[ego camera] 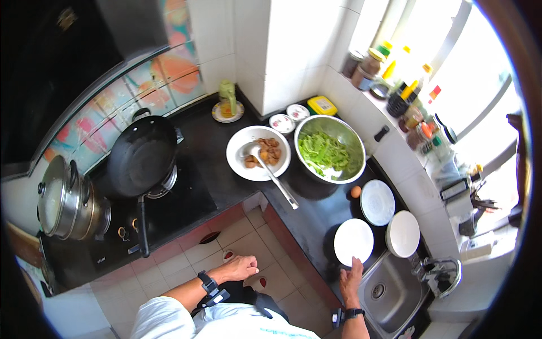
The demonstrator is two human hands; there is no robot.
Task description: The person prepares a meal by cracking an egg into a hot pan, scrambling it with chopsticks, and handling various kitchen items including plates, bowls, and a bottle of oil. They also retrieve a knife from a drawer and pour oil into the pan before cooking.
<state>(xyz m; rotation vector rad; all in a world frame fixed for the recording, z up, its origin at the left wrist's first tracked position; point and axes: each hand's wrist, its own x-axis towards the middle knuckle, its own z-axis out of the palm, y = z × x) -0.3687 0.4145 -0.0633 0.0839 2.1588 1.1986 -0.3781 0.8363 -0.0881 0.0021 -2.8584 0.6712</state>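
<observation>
My right hand [352, 279] is at the near edge of a white plate [354, 242] on the black counter, its fingertips at the rim; whether it grips the plate cannot be told. In front of my body, above the tiled floor, my left hand [242, 268] is loosely curled and holds nothing that shows. Beyond the plate lie a brown egg [355, 192], a pale plate [377, 202] and a white bowl [403, 234]. Farther off, a white bowl [237, 163] holds brown meat pieces and a metal ladle [279, 186]. Beside it, a steel basin [358, 169] contains cut green vegetables [324, 150].
A black wok [144, 156] sits on the gas stove at left, its handle over the front edge, with a steel steamer pot [72, 203] beside it. The sink [391, 296] and faucet [444, 275] are at right. Jars and bottles line the windowsill. An oil jug [227, 98] stands in the corner.
</observation>
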